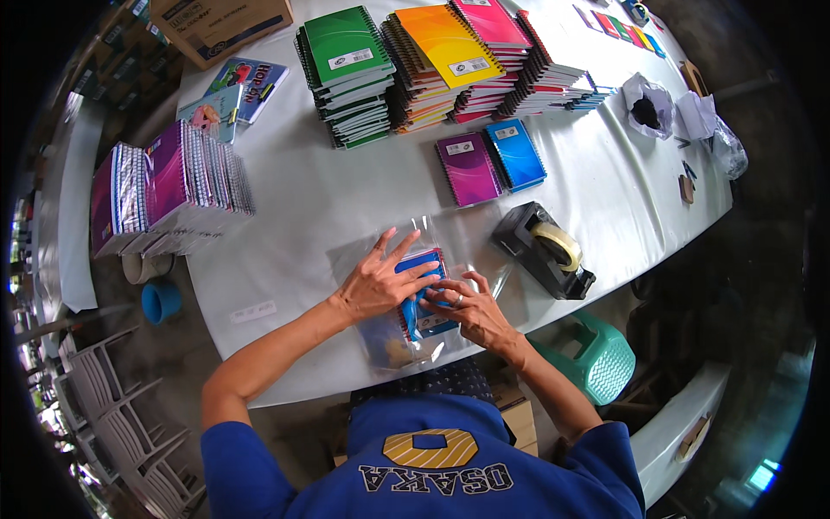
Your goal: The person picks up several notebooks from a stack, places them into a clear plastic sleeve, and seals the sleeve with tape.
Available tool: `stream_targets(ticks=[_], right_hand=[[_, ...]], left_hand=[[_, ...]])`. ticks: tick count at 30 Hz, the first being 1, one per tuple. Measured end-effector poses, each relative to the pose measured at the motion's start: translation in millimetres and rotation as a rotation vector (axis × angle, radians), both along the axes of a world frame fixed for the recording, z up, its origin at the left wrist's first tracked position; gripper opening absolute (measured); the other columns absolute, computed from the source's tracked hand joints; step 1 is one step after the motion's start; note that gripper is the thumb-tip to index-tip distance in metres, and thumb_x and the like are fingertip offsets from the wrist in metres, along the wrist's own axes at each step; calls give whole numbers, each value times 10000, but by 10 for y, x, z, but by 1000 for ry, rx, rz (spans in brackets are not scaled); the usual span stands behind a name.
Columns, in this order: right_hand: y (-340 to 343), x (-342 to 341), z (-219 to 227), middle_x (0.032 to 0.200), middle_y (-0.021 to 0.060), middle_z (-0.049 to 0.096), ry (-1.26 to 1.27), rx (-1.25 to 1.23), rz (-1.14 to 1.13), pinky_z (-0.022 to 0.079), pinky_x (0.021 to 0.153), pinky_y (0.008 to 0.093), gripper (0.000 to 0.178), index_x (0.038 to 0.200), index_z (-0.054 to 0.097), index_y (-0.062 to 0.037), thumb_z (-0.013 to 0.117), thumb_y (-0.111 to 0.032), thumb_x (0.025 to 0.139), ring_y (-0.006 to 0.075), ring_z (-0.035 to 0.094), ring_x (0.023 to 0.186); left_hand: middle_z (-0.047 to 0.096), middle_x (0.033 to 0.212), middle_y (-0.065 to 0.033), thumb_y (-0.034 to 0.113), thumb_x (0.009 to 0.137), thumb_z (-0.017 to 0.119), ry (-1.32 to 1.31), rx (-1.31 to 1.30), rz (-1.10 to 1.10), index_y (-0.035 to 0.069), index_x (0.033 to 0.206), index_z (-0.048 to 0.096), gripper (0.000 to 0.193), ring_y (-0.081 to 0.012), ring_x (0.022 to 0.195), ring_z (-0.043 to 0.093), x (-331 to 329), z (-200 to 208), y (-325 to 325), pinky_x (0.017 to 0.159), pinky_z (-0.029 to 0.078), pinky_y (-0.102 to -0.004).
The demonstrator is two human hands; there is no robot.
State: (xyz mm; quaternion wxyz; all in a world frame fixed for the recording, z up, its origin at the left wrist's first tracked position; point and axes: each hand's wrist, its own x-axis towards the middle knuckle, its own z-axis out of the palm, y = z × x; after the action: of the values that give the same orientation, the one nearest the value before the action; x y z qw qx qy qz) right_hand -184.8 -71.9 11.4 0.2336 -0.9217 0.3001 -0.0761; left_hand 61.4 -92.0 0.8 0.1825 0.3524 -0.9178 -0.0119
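Observation:
A blue spiral notebook point(439, 327) lies in a clear plastic bag point(389, 348) near the front edge of the table, with a red coil showing beside it. My left hand point(380, 281) rests palm down on it, fingers spread over the upper part. From the right, my right hand point(474, 311), with a ring on one finger, meets the left fingertips over the notebook. Its bent fingers are closed on the bag's film; the thumb is hidden. Just beyond the right hand stands a black tape dispenser point(527, 240) with a roll of tape point(558, 245).
Tall stacks of green point(346, 48), yellow point(445, 39) and pink notebooks point(493, 22) stand at the back. A purple notebook point(468, 169) and another blue notebook point(516, 154) lie ahead. Purple notebook piles point(173, 186) stand left. A green stool point(596, 359) is at right below the table.

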Motion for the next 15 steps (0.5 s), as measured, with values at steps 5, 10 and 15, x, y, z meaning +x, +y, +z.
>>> stream_targets(ticks=[5,10,15], right_hand=[[-44,-19,37,1202,-28,532,18,42,40,265,1119,528,697,1260,638,-235,545,70,640,162,462,1252],[-76,-8,60,1217,-11,524,-11,23,74,258,1136,547,727,1260,640,-239,515,83,620,187,460,1252],[-22,-26,115,1278,19,502,27,-14,102,196,1152,554,685,1274,629,-186,525,34,633,206,421,1304]], left_hand=[[614,1289,109,301,774,647,3,28,18,307,1170,683,397,-324,1366,411,-66,12,-1,1152,171,-612],[588,1323,102,256,801,642,-21,40,78,297,1125,704,333,-311,1415,328,-113,20,36,1138,215,-619],[403,1504,60,211,689,744,-17,270,195,316,1217,659,545,-336,1447,232,-233,208,-13,1083,246,-675]])
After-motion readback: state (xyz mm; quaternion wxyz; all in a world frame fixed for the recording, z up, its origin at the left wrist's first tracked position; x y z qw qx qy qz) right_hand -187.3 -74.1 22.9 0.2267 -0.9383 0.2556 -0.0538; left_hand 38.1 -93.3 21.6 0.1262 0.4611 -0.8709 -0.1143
